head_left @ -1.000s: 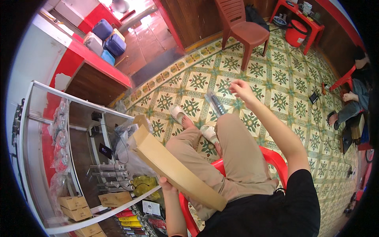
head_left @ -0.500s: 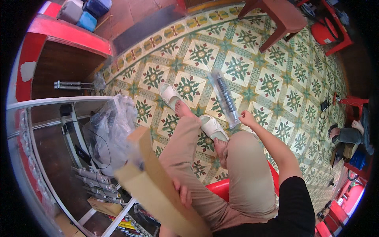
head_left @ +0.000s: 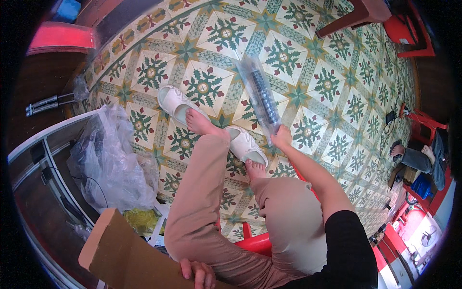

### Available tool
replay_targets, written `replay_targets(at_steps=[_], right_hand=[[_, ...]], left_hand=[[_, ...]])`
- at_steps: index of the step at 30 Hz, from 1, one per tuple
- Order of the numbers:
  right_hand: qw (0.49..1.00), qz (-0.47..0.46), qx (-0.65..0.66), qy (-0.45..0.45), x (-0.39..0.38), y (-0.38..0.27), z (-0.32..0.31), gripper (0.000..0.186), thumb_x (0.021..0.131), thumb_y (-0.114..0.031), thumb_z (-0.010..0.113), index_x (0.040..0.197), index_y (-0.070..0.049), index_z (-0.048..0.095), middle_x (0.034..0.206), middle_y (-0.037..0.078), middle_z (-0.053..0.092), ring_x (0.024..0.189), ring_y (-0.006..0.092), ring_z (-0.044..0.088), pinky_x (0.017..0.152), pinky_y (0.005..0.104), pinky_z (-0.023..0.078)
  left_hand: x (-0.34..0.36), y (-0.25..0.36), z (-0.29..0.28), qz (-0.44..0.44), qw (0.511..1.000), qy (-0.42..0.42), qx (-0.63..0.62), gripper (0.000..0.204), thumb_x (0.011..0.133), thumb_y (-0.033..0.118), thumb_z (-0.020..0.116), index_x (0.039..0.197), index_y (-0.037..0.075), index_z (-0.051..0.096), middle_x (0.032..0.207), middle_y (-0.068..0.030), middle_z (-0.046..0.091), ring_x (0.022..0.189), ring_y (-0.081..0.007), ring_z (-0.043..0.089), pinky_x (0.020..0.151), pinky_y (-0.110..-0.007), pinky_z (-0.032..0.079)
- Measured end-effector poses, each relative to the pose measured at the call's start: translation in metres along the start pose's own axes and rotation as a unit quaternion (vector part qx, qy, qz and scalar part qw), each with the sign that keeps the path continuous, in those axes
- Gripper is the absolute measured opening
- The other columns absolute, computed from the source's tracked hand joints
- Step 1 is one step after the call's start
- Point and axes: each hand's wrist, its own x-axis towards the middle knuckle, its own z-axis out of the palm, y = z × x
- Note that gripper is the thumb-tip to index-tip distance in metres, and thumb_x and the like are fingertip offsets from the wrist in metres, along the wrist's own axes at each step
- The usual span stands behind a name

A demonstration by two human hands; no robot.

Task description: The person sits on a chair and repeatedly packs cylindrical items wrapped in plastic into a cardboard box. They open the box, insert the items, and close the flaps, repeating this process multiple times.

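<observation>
My right hand (head_left: 281, 137) is closed on the near end of what looks like a coil-spring shock absorber (head_left: 262, 94) in a clear plastic sleeve. The part is long and dark, with shiny coils, and slants away over the patterned floor. At the lower left, my left hand (head_left: 198, 274) grips the edge of a long brown cardboard box (head_left: 127, 250), which lies beside my left leg. The fingers curl over the cardboard edge. The inside of the box is mostly hidden.
Crumpled clear plastic (head_left: 113, 156) hangs by the metal-framed case (head_left: 53, 149) on the left. My light shoes (head_left: 245, 144) are on the tiled floor (head_left: 211, 84). A brown stool (head_left: 356, 17) stands far right. Another person's leg (head_left: 416, 163) shows at the right edge.
My right hand has closed on the near end of the sleeved shock absorber, which it was beside before. The cardboard box has shifted left and lower with my left hand. The view has also shifted.
</observation>
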Motion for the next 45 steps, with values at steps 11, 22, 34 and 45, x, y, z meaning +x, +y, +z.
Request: replay_targets(at_steps=[11, 22, 34, 45], right_hand=[[0.982, -0.083, 0.165, -0.027, 0.032, 0.005, -0.008, 0.054, 0.07, -0.033, 0.075, 0.112, -0.001, 0.059, 0.094, 0.022, 0.071, 0.087, 0.0392, 0.07, 0.078, 0.0466, 0.055], [0.912, -0.02, 0.377, -0.163, -0.034, -0.024, -0.106, 0.04, 0.073, -0.028, 0.072, 0.098, 0.003, 0.07, 0.083, 0.013, 0.069, 0.071, 0.0232, 0.067, 0.066, 0.0379, 0.052], [0.898, -0.103, 0.375, -0.203, -0.21, 0.128, -0.217, 0.03, 0.078, -0.025, 0.074, 0.099, -0.004, 0.067, 0.081, 0.004, 0.065, 0.068, 0.0144, 0.058, 0.062, 0.0335, 0.048], [0.847, -0.169, 0.496, -0.092, -0.327, 0.185, -0.327, 0.025, 0.074, -0.015, 0.073, 0.095, -0.005, 0.063, 0.077, 0.001, 0.06, 0.066, 0.0123, 0.057, 0.06, 0.0311, 0.047]], left_hand=[[0.007, 0.002, -0.009, -0.04, 0.999, -0.02, -0.006, 0.033, 0.108, 0.035, 0.036, 0.136, 0.018, 0.038, 0.113, -0.0198, 0.064, 0.101, -0.0409, 0.064, 0.081, -0.048, 0.052], [0.01, -0.033, 0.017, 0.009, 0.995, 0.076, 0.057, 0.037, 0.107, 0.038, 0.039, 0.133, 0.012, 0.041, 0.1, -0.0211, 0.061, 0.085, -0.038, 0.063, 0.073, -0.047, 0.052], [-0.018, -0.041, 0.022, 0.041, 0.968, 0.197, 0.147, 0.081, 0.079, 0.053, 0.071, 0.134, 0.002, 0.041, 0.101, -0.0159, 0.059, 0.086, -0.0318, 0.064, 0.075, -0.044, 0.055], [0.074, -0.076, 0.16, -0.114, 0.798, 0.265, 0.529, 0.058, 0.085, 0.012, 0.075, 0.136, 0.0, 0.052, 0.121, -0.0118, 0.067, 0.108, -0.0212, 0.068, 0.093, -0.036, 0.055]])
